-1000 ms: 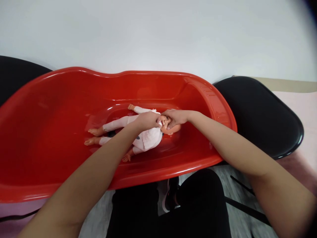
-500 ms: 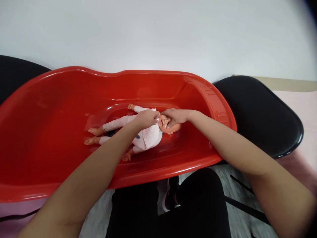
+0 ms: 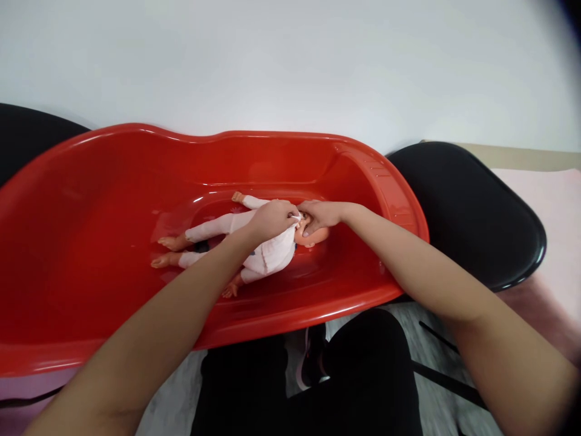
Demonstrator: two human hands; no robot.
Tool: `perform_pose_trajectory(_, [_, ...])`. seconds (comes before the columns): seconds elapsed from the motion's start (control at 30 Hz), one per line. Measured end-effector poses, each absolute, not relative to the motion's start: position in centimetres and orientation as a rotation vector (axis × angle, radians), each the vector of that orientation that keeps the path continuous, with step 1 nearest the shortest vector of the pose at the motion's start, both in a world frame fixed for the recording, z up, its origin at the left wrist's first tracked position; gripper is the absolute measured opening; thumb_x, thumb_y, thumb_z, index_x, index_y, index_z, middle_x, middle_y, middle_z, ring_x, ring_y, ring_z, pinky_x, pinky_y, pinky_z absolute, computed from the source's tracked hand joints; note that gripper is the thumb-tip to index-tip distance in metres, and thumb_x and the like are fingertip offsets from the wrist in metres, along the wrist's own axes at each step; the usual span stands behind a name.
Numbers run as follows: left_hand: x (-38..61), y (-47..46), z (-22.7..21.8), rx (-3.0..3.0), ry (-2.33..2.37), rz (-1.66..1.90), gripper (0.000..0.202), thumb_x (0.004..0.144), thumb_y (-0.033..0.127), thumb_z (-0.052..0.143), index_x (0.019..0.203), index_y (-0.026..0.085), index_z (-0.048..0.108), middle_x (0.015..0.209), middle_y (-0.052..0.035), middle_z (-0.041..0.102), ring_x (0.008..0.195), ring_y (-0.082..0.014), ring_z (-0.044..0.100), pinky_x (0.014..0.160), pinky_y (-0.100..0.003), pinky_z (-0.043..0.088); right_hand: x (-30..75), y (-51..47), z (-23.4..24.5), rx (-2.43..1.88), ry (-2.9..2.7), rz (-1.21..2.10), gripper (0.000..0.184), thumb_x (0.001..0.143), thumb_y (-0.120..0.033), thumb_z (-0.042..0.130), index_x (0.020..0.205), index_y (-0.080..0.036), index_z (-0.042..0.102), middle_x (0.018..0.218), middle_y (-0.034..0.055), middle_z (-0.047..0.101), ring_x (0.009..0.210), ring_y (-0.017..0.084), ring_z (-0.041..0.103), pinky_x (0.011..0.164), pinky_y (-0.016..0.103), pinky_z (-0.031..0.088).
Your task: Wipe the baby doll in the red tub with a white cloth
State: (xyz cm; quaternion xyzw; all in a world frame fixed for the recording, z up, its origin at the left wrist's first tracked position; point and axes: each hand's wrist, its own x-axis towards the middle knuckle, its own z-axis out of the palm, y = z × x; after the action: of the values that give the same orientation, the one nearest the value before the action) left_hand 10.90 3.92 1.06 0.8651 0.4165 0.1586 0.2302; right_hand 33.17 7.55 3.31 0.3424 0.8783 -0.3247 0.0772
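A baby doll [image 3: 267, 254] in pale pink clothes lies on its back in the bottom of a red plastic baby tub [image 3: 91, 200], head to the right, bare feet to the left. My left hand [image 3: 270, 219] is closed, pinching a small white cloth at the doll's face. My right hand [image 3: 322, 215] is wrapped over the doll's head from the right, fingers curled on it. The two hands touch each other over the face, which they mostly hide.
The tub rests across two black chair seats, one at the right [image 3: 472, 212] and one at the far left [image 3: 27, 136]. A white wall stands behind. My dark-clad legs [image 3: 363, 375] and a shoe show below the tub's front rim, over grey floor.
My left hand has moved slightly right, drawing the white cloth over the doll's face, which now shows less. The right hand stays on the head. The view shifted a little.
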Motion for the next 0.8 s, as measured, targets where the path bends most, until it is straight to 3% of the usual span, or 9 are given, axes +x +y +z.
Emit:
perform_pose_trajectory(0.3, [11.5, 3.7, 0.8, 2.351, 1.045, 0.408, 0.015, 0.085, 0.017, 0.064, 0.082, 0.019, 0.079, 0.093, -0.0033, 0.080, 0.089, -0.0208, 0.071, 0.082, -0.031, 0.048, 33.2, 7.8, 2.5, 1.035, 2.679, -0.977, 0.058, 0.080, -0.046, 0.089, 0.126, -0.020, 0.065, 0.130, 0.0122, 0.073, 0.113, 0.031, 0.070, 0.097, 0.040, 0.057])
perform_pose_trajectory(0.5, [11.5, 3.5, 1.7, 2.325, 0.988, 0.293, 0.016, 0.084, 0.016, 0.066, 0.072, 0.018, 0.077, 0.075, -0.0013, 0.075, 0.070, -0.0167, 0.062, 0.073, -0.030, 0.043, 33.1, 7.7, 2.8, 1.025, 2.650, -1.008, 0.057, 0.081, -0.045, 0.088, 0.128, -0.020, 0.067, 0.132, 0.0119, 0.073, 0.115, 0.031, 0.070, 0.100, 0.040, 0.055])
perform_pose_trajectory(0.67, [12.8, 2.1, 2.2, 2.291, 0.837, 0.228, 0.019, 0.086, 0.015, 0.064, 0.079, 0.019, 0.081, 0.083, -0.0042, 0.079, 0.078, -0.0203, 0.067, 0.073, -0.033, 0.045, 33.0, 7.5, 3.7, 0.994, 2.639, -1.039, 0.065, 0.077, -0.045, 0.091, 0.134, -0.024, 0.068, 0.137, 0.0096, 0.073, 0.124, 0.034, 0.068, 0.105, 0.042, 0.054])
perform_pose_trajectory(0.8, [12.8, 2.0, 2.6, 2.308, 0.882, 0.247, 0.021, 0.089, 0.022, 0.061, 0.073, 0.021, 0.075, 0.079, -0.0049, 0.075, 0.073, -0.0204, 0.064, 0.071, -0.034, 0.046, 32.9, 7.3, 4.1, 0.980, 2.657, -1.052, 0.060, 0.076, -0.041, 0.091, 0.130, -0.025, 0.070, 0.137, 0.0079, 0.073, 0.126, 0.034, 0.067, 0.106, 0.041, 0.053])
